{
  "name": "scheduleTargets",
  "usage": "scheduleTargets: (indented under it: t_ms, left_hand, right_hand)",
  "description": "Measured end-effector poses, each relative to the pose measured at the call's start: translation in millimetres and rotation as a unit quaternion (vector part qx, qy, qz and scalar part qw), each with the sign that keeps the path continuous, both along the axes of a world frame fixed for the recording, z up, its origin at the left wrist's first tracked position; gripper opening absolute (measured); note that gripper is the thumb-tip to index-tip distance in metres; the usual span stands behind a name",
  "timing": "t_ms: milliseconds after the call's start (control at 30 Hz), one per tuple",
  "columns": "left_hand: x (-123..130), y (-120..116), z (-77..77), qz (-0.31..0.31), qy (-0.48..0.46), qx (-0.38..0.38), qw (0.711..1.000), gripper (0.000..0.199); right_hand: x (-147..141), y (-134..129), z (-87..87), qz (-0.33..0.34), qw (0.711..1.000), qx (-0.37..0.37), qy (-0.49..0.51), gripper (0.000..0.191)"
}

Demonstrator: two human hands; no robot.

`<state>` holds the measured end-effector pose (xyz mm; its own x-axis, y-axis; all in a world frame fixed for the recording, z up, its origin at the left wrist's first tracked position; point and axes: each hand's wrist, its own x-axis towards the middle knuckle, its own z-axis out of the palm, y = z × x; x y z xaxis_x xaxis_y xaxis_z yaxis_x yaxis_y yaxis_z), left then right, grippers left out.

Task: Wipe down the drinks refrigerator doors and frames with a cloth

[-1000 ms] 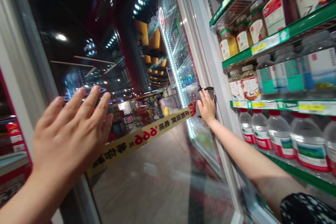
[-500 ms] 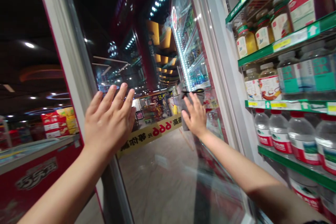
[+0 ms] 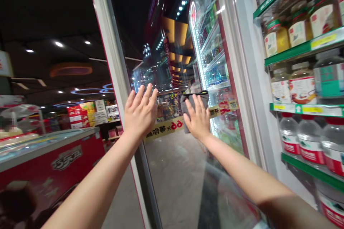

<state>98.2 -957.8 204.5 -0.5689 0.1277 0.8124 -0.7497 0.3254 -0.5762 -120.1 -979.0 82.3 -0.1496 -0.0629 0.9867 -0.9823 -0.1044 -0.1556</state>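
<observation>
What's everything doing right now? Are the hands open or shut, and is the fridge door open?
Left hand: open, fingers spread, raised at the glass.
Right hand: open, flat on the cloth.
Gray cloth: pressed against the glass.
Glass fridge door: swung open.
Water bottles: capped, upright on a shelf.
Jars with green lids: closed, upright on a shelf.

The right hand [image 3: 197, 121] hides most of the soft grey cloth [image 3: 202, 98]; clear plastic water bottles [image 3: 309, 137] are cut off by the right edge.
</observation>
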Motion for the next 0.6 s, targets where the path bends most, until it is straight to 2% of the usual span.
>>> scheduleTargets:
  t_ms: [33, 100, 167, 200, 233, 300, 367, 433, 467, 500, 533, 600]
  left_hand:
    - [3, -3, 0.4, 0.005, -0.006, 0.003, 1.0, 0.06]
    - [11, -7, 0.8, 0.019, -0.027, 0.011, 0.999, 0.059]
    - [22, -10, 0.8, 0.031, -0.05, 0.023, 0.998, 0.059]
    - [26, -11, 0.6, 0.034, -0.062, 0.029, 0.997, 0.06]
    - [31, -12, 0.3, 0.034, -0.07, 0.033, 0.996, 0.061]
    - [36, -14, -0.5, 0.033, -0.077, 0.037, 0.996, 0.062]
    - [38, -17, -1.2, 0.031, -0.072, 0.037, 0.996, 0.061]
    - [38, -19, -1.7, 0.029, -0.067, 0.041, 0.997, 0.06]
    - [37, -20, -1.9, 0.029, -0.068, 0.045, 0.996, 0.06]
    - [37, -21, -2.1, 0.031, -0.07, 0.051, 0.996, 0.061]
    - [37, -21, -2.2, 0.034, -0.073, 0.059, 0.995, 0.06]
    - [38, -20, -2.0, 0.047, -0.075, 0.075, 0.993, 0.059]
  right_hand:
    - [14, 1, -10.1, 0.016, 0.998, 0.006, 0.053, 0.064]
    - [25, 3, -41.9, 0.059, 0.978, 0.015, 0.198, 0.065]
    - [17, 3, -69.0, 0.106, 0.932, 0.023, 0.347, 0.067]
    - [9, 2, -74.3, 0.118, 0.916, 0.028, 0.382, 0.067]
    - [3, 0, -72.2, 0.12, 0.916, 0.031, 0.381, 0.066]
    - [-1, -4, -48.9, 0.097, 0.957, 0.022, 0.273, 0.063]
    - [13, -8, -14.4, 0.069, 0.99, -0.01, 0.122, 0.061]
    - [38, -10, 8.3, 0.062, 0.996, -0.032, 0.049, 0.062]
    - [52, -11, 10.0, 0.066, 0.996, -0.03, 0.055, 0.064]
    - [63, -11, 4.2, 0.073, 0.994, -0.021, 0.083, 0.064]
    - [72, -11, -8.2, 0.082, 0.988, -0.008, 0.13, 0.064]
    - [80, -12, -45.5, 0.111, 0.96, 0.007, 0.258, 0.059]
